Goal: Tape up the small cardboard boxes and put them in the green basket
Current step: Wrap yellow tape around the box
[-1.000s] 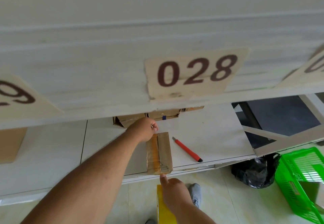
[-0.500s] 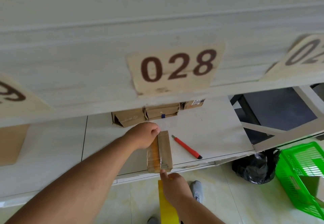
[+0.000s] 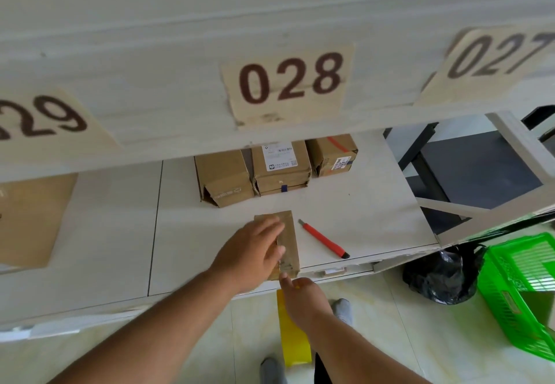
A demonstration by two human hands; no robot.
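My left hand (image 3: 255,251) lies flat, fingers straight, pressing tape onto the small box (image 3: 288,242) near the shelf's front edge, green basket (image 3: 516,287) at 3 o'clock. My right hand (image 3: 300,293), at the box's 6 o'clock end, seems to hold the yellow tape roll (image 3: 292,338); grip unclear. I should smooth firmly along the seam while keeping the strip taut.

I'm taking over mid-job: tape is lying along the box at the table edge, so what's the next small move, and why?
Probably cut the tape at the near end of the small box. The left hand presses flat on the strip, the right hand holds the yellow tape roll just below the edge, and the red cutter lies beside the box.
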